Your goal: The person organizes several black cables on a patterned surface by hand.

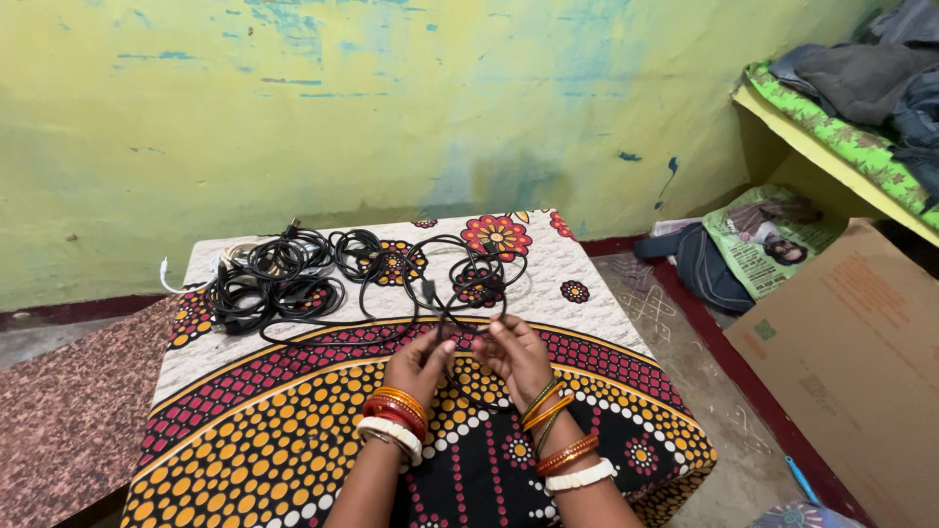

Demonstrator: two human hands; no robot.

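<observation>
Head view: patterned cloth (293,430) over low table.
Left hand (419,364): fingers pinched on black cable (468,266).
Right hand (515,354): pinching same cable, mid-surface.
Cable pile (274,284): far left corner.

The person is wearing stacked bangles on both bare forearms: orange, red and white ones by the left hand (419,364), green, orange and white ones by the right hand (515,354).

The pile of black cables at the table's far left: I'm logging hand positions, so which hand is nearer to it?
Left. The left hand is just right of and below the cable pile; the right hand is farther right, both pinching one black cable.
</observation>
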